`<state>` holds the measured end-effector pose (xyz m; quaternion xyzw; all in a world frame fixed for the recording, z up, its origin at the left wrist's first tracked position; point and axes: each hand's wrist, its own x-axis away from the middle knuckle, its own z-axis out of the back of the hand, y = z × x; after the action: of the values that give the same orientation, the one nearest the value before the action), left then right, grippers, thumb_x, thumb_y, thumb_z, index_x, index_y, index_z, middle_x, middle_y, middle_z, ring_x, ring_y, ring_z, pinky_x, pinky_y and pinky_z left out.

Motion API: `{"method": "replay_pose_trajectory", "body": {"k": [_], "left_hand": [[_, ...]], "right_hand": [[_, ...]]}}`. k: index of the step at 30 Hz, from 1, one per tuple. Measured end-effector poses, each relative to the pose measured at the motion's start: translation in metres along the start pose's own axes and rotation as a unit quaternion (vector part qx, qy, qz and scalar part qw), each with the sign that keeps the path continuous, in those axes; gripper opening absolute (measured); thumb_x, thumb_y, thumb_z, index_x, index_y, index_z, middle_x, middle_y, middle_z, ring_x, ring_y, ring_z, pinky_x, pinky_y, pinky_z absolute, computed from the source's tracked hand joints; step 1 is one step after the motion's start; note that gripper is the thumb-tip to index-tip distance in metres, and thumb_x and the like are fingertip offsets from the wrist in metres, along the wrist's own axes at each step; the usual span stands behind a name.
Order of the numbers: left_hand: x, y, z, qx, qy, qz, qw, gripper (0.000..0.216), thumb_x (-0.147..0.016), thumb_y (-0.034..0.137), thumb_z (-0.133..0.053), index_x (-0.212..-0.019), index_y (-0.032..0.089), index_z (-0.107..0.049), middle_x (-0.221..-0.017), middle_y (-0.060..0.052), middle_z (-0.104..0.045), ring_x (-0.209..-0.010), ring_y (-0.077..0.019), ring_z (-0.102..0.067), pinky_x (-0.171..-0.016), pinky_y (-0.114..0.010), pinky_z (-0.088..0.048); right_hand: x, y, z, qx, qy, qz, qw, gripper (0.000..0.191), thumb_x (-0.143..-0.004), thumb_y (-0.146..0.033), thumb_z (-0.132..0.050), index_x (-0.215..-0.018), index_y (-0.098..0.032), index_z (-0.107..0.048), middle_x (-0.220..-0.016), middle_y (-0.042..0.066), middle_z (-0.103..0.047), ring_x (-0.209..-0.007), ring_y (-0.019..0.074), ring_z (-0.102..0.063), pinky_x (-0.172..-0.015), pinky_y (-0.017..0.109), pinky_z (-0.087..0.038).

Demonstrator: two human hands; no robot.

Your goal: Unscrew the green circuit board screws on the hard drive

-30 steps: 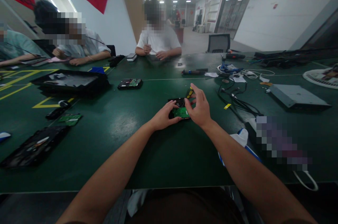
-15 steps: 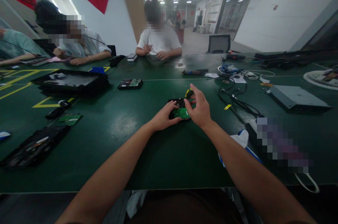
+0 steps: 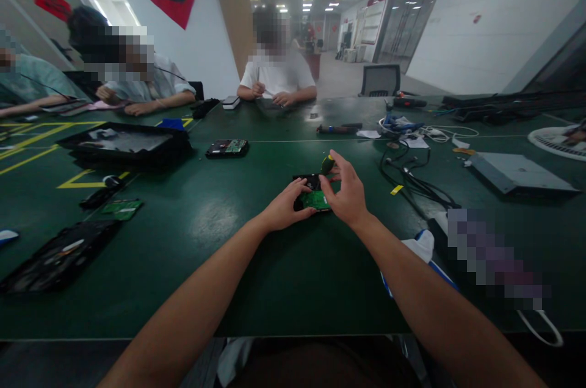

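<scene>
A hard drive (image 3: 315, 200) with a green circuit board facing up lies on the table in front of me. My left hand (image 3: 289, 205) grips it from the left, fingers over the black far part and thumb along the near edge. On its right side is my right hand (image 3: 344, 190), fingers closed around a small screwdriver (image 3: 328, 163) with a dark and yellow handle. The screwdriver stands roughly upright over the drive. Its tip is hidden behind my fingers, so I cannot tell whether it touches a screw.
Another hard drive (image 3: 227, 147) lies farther left. Black trays (image 3: 123, 141), a loose green board (image 3: 122, 209) and a black casing (image 3: 59, 257) are on the left. Cables (image 3: 416, 180), a grey metal box (image 3: 522, 171) and a power strip cover the right. People sit across the table.
The whole view has shifted slightly downward. My left hand stays on the hard drive, and the screwdriver handle looks slightly turned in my right fingers.
</scene>
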<state>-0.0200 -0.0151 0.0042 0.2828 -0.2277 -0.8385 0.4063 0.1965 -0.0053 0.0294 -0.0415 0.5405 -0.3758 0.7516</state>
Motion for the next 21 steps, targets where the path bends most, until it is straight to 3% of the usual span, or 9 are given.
{"method": "replay_pose_trajectory", "body": {"k": [17,21], "left_hand": [[0.0001,0.0008,-0.0004,-0.006,0.004,-0.009,1.000,0.057,-0.086,0.047,-0.075,-0.134,0.024,-0.057,-0.161,-0.013,-0.044,-0.157,-0.0311,-0.030,-0.127,-0.053,-0.029],[0.0008,0.0023,0.0002,0.000,0.001,-0.003,1.000,0.057,-0.086,0.048,-0.074,-0.134,0.024,-0.057,-0.162,-0.014,-0.043,-0.157,-0.0318,-0.029,-0.127,-0.054,-0.029]], "right_hand": [[-0.0024,-0.0009,0.0035,0.004,0.012,-0.002,1.000,0.061,-0.096,-0.029,-0.062,-0.153,-0.033,-0.040,-0.133,0.011,-0.057,-0.097,0.0239,-0.068,-0.079,0.045,-0.068],[-0.0027,-0.0011,0.0046,0.003,0.009,0.002,1.000,0.062,-0.097,-0.026,-0.060,-0.155,-0.032,-0.037,-0.138,0.012,-0.055,-0.102,0.0242,-0.068,-0.085,0.045,-0.067]]}}
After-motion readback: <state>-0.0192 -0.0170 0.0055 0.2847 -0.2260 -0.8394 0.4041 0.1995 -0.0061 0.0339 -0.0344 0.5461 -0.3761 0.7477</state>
